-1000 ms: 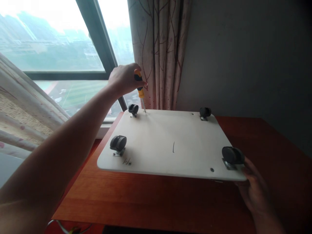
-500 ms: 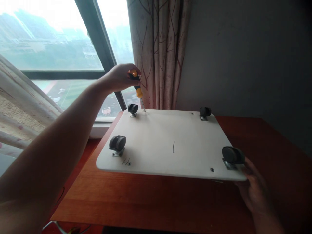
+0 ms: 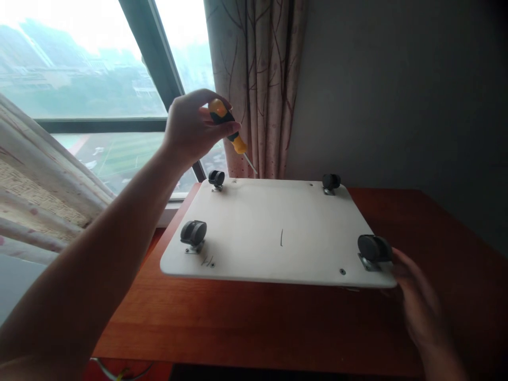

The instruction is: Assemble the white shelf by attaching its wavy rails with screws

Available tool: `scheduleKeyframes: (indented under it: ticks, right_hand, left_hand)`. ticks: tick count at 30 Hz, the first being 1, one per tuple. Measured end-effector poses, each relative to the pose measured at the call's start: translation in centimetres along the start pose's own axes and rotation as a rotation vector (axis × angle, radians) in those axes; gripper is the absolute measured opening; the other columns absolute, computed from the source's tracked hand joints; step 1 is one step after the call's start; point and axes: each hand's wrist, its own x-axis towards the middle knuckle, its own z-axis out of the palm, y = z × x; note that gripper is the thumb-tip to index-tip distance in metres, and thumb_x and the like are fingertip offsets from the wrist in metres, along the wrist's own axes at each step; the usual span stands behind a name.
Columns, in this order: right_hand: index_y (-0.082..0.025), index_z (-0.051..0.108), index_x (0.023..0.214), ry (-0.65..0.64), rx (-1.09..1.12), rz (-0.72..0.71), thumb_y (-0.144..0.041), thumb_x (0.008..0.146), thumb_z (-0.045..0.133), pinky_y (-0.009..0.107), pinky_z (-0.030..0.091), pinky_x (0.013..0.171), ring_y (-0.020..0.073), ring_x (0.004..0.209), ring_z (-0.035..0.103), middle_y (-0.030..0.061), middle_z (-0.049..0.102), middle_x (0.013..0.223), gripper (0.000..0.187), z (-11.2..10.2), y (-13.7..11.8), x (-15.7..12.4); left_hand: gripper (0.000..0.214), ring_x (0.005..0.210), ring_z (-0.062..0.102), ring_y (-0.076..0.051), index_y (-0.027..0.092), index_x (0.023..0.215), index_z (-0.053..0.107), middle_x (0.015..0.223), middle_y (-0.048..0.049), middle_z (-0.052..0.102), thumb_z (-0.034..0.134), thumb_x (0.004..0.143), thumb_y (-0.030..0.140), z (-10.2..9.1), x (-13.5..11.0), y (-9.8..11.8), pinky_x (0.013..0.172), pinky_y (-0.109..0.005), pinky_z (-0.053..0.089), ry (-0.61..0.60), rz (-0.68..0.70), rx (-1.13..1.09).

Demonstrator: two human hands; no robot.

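My left hand (image 3: 200, 124) is closed around the yellow-and-black handle of a screwdriver (image 3: 239, 144). Its thin shaft slants down to the right, with the tip just above the far edge of a white board (image 3: 257, 222). Black casters on metal plates stand up from the board's corners: far left (image 3: 216, 179), far right (image 3: 330, 182), near left (image 3: 193, 233) and near right (image 3: 374, 248). At the near right corner my right hand (image 3: 418, 296) grips the board's edge, its fingertips partly hidden by the caster and the board. Screws sit in the board, among them one (image 3: 342, 271) near the front edge.
Under the board is a reddish-brown wooden table (image 3: 246, 323). Behind it hang patterned curtains (image 3: 262, 79) beside a dark-framed window (image 3: 79, 126) and a grey wall (image 3: 389, 95). A cable (image 3: 105, 368) lies on the floor at the lower left.
The screwdriver has come up off the screw near the far left caster and shifted right, tilting more. My right hand has moved slightly up along the board's corner.
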Motion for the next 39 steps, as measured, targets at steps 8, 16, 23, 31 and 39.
scheduleKeyframes:
  ticks: [8, 16, 23, 31, 39]
  right_hand:
    - [-0.024, 0.068, 0.119, 0.004, 0.166, -0.128, -0.057, 0.092, 0.060, 0.031, 0.042, 0.064, 0.0169, 0.064, 0.049, -0.0009, 0.054, 0.066, 0.044, 1.4, -4.5, -6.6]
    - [-0.032, 0.071, 0.121, -0.527, 0.503, 0.127, -0.078, 0.083, 0.056, 0.036, 0.051, 0.054, 0.0242, 0.068, 0.063, 0.0079, 0.071, 0.089, 0.062, 6.0, -6.7, -13.8]
    - [-0.034, 0.070, 0.114, -0.259, 0.454, 0.125, -0.059, 0.091, 0.059, 0.045, 0.058, 0.087, 0.0308, 0.107, 0.068, 0.0066, 0.073, 0.114, 0.036, 4.4, -5.2, -14.6]
    - [-0.027, 0.064, 0.121, 0.085, 0.187, -0.013, -0.059, 0.090, 0.062, 0.026, 0.048, 0.055, 0.0184, 0.074, 0.057, 0.0018, 0.066, 0.084, 0.044, -0.7, -4.4, -8.7]
    - [-0.024, 0.063, 0.119, -0.084, -0.307, 0.017, -0.058, 0.065, 0.074, 0.037, 0.055, 0.075, 0.0266, 0.086, 0.069, 0.0041, 0.072, 0.092, 0.064, -4.7, 1.8, 1.8]
  left_hand:
    - [0.032, 0.111, 0.072, -0.024, 0.032, 0.105, 0.072, 0.113, 0.0013, 0.075, 0.081, 0.080, 0.014, 2.7, -9.9, 8.0, 0.103, -0.047, 0.060, 0.012, 0.107, -0.277]
    - [0.051, 0.101, 0.076, -0.029, 0.056, 0.123, 0.066, 0.114, 0.0037, 0.078, 0.083, 0.079, 0.036, 9.3, -22.5, 12.1, 0.095, -0.048, 0.065, -0.135, 0.009, -0.770]
    - [0.071, 0.099, 0.076, -0.033, 0.055, 0.129, 0.062, 0.117, -0.0003, 0.077, 0.091, 0.065, 0.046, 14.2, -29.6, 11.1, 0.088, -0.042, 0.067, -0.102, -0.115, -0.725]
    - [0.060, 0.079, 0.079, -0.025, 0.058, 0.129, 0.059, 0.105, 0.0036, 0.080, 0.076, 0.080, 0.028, 10.0, -31.5, 7.0, 0.073, -0.037, 0.068, -0.265, -0.296, -0.475]
    - [0.021, 0.083, 0.079, -0.027, 0.028, 0.103, 0.075, 0.092, -0.0036, 0.081, 0.066, 0.089, 0.041, 2.5, -32.0, 0.9, 0.075, -0.034, 0.066, -0.230, -0.570, -0.265]
